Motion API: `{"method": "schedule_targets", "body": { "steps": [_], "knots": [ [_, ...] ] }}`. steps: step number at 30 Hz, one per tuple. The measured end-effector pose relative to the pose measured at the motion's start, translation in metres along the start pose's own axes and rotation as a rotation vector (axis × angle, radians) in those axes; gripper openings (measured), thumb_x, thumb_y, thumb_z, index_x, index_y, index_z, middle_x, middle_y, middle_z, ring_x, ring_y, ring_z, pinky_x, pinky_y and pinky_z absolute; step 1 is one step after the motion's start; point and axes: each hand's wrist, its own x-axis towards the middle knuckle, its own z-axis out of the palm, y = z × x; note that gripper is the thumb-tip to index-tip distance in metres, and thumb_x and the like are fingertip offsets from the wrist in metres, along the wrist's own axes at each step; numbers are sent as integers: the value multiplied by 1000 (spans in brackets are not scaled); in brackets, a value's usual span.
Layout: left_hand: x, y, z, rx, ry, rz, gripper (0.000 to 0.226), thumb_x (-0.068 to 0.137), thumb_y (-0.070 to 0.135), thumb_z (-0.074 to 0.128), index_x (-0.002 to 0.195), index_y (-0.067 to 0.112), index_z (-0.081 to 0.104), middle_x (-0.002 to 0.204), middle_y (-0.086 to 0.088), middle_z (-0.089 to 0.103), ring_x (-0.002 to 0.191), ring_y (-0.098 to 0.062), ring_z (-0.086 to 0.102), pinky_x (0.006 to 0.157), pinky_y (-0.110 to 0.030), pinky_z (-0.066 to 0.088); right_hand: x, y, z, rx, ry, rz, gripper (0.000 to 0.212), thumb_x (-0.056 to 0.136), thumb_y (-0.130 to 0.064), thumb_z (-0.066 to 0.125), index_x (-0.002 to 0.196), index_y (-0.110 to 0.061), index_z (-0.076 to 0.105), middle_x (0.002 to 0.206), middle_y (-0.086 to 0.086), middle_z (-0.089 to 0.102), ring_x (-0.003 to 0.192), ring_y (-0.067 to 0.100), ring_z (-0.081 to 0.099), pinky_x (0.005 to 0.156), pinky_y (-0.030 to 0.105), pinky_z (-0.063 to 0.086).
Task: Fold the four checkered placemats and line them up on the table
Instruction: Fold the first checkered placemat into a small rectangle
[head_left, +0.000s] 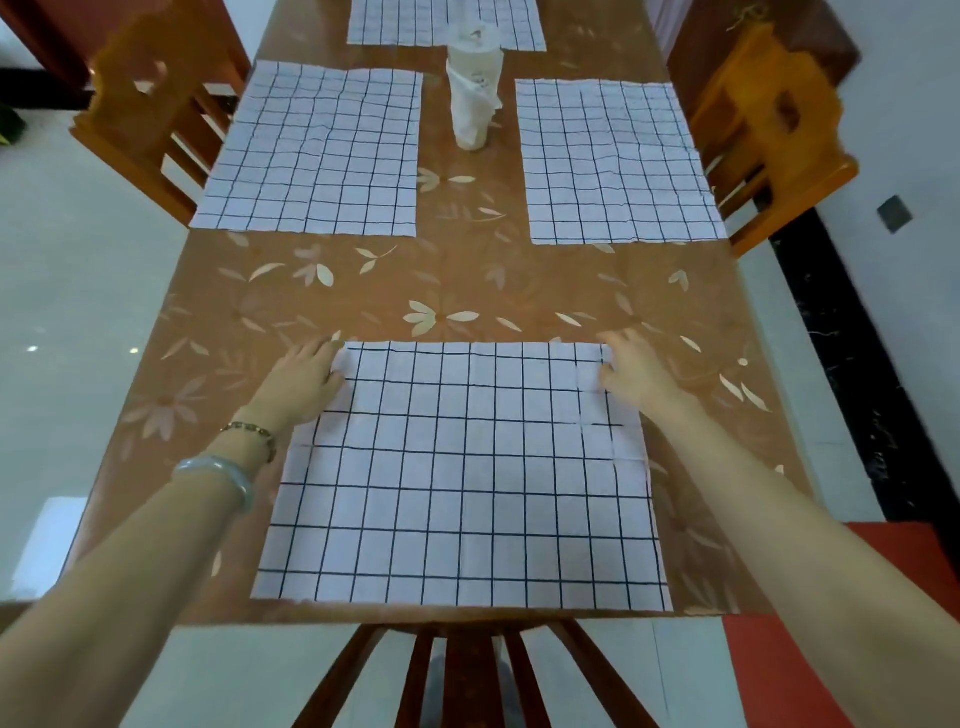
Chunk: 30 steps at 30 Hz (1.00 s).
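A long brown table with a pale flower pattern (467, 291) carries four white checkered cloth placemats, all flat and unfolded: the nearest placemat (462, 478) at the near edge, the left placemat (317, 150), the right placemat (618, 161) and the far placemat (415, 23). A white wrapped cup (474, 98) stands between the side two. The right hand (631, 371) pinches the nearest placemat's far right corner with curled fingers. The left hand (304, 374) lies at its far left corner, and I cannot tell whether it has hold.

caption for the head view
Left hand and right hand on far corners of the near placemat; three more placemats flat beyond.
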Motion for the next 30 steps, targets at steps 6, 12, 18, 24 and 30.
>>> {"method": "schedule_targets", "body": {
  "steps": [6,12,18,24,30],
  "knots": [
    [31,-14,9,55,18,50,42,93,17,46,135,17,48,143,-12,43,123,-39,44,101,-50,39,29,21,17,-142,-27,12,39,83,-7,52,122,-5,55,117,18,50,112,35,47,90,44,45],
    [41,-28,7,11,-20,16,40,86,14,64,125,12,54,121,-13,51,111,-37,47,91,-47,43,37,32,19,-123,-18,59,38,82,-9,59,119,-6,58,112,21,52,111,37,47,87,40,43],
    [50,-19,1,-222,-67,-214,46,75,16,78,112,11,51,101,-5,56,96,-26,53,78,-35,43,49,39,13,11,-55,149,21,64,-12,66,59,-27,53,76,10,58,88,33,57,68,29,39],
    [46,-18,-7,-328,28,-327,21,83,20,69,83,2,58,73,-11,56,66,-26,50,55,-32,35,37,21,2,290,24,230,25,72,-3,61,61,-19,47,62,-3,49,63,18,46,57,28,34],
    [29,-15,-47,-400,155,-240,26,84,21,69,80,-1,55,68,-9,47,61,-23,41,55,-30,33,35,18,-32,463,123,193,36,77,-7,73,111,-17,65,109,1,63,101,17,57,87,33,49]
  ]
}}
